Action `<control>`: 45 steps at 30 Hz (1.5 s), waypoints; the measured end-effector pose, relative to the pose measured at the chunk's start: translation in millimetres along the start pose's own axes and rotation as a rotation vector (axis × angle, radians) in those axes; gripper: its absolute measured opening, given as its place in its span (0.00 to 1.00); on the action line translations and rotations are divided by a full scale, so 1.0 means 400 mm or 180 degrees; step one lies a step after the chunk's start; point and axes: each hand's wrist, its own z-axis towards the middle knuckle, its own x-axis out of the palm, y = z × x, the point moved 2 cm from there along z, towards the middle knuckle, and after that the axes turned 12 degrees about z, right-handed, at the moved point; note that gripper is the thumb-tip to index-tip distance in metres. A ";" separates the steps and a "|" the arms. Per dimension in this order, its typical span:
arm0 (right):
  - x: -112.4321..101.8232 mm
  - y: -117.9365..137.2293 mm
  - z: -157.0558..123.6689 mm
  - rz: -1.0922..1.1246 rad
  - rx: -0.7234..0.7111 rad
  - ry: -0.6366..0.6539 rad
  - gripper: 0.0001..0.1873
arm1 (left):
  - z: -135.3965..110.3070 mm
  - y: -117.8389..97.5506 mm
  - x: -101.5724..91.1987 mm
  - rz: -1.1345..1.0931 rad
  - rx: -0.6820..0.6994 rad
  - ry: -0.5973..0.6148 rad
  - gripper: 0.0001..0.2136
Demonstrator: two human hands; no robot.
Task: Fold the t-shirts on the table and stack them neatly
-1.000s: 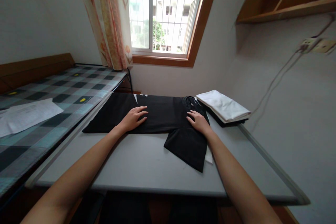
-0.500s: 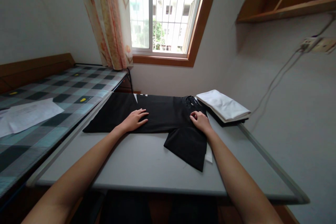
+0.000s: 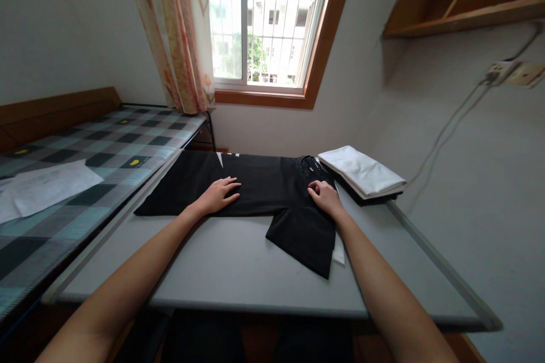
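A black short-sleeved T-shirt (image 3: 259,181) lies folded lengthwise across the table, with one sleeve (image 3: 304,238) sticking out toward me. Its collar is at the right end, and small white marks show along the far edge. My left hand (image 3: 219,195) rests flat on the middle of the shirt, fingers spread. Near the collar, my right hand (image 3: 326,197) sits on the fabric with its fingers loosely bent and a gap between thumb and fingertips. A white piece (image 3: 339,252) pokes out from under the sleeve; what it belongs to is hidden.
Folded white cloth (image 3: 361,170) lies on a dark folded one at the table's back right. The pale table (image 3: 213,266) stands beside a bed with a checked cover (image 3: 140,142) holding paper sheets (image 3: 55,184). Behind are a curtain (image 3: 183,39), a barred window and, right, a wall shelf (image 3: 468,20).
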 end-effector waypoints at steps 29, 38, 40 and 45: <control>0.003 -0.005 -0.001 -0.0011 -0.0025 -0.0037 0.10 | -0.001 0.002 0.000 0.0031 0.0051 -0.0018 0.24; 0.001 -0.004 0.001 -0.0030 -0.0044 -0.0039 0.10 | 0.011 -0.160 -0.077 -0.0559 0.0559 -0.0529 0.13; -0.001 0.000 0.000 -0.0042 -0.0026 -0.0038 0.10 | 0.006 -0.241 -0.089 -0.0876 0.1061 -0.0309 0.13; -0.006 0.007 -0.002 -0.0054 0.0016 -0.0007 0.10 | -0.020 -0.349 -0.092 -0.1177 0.1680 0.0046 0.17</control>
